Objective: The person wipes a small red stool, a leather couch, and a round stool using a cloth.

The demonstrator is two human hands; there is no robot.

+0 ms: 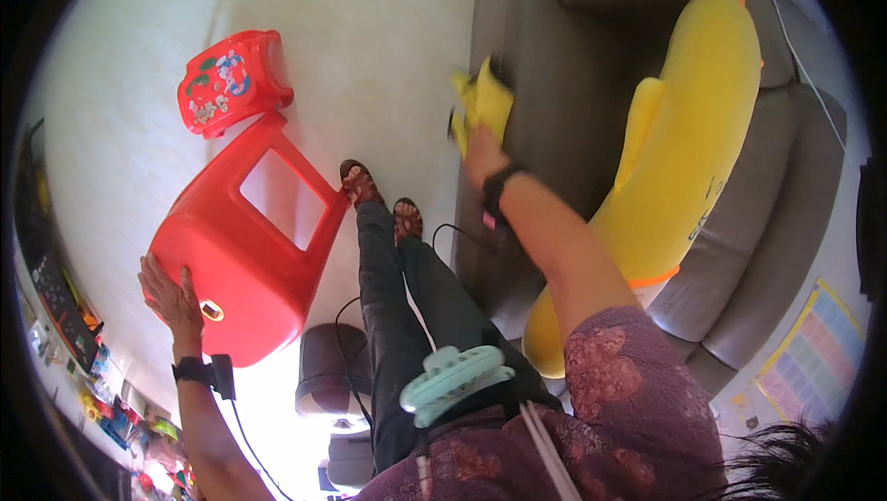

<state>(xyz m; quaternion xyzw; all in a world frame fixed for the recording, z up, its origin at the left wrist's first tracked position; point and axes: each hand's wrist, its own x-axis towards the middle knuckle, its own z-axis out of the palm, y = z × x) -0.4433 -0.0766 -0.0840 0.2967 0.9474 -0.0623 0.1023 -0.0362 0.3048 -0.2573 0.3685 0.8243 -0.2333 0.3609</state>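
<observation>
My left hand [173, 302] lies on the rim of a red plastic stool [245, 251], its fingers stretched out and the thumb apart. The stool looks tilted, with a small slot in its seat and a large opening in its side. A smaller red stool [222, 83] with coloured pictures on top stands beside its far leg. My right hand [484, 154] grips a yellow cloth [487, 103] with dark edges, close to the front of the brown sofa [506, 168]. Cloth and fingers are partly smeared by motion.
A long yellow plush toy [688, 140] lies along the sofa. Below the stool stands a dark round-topped seat or bin [323, 362], with a cable near it. Mixed toys [120, 418] crowd the lower left. A mint-green slotted plastic piece [457, 383] hangs at my front.
</observation>
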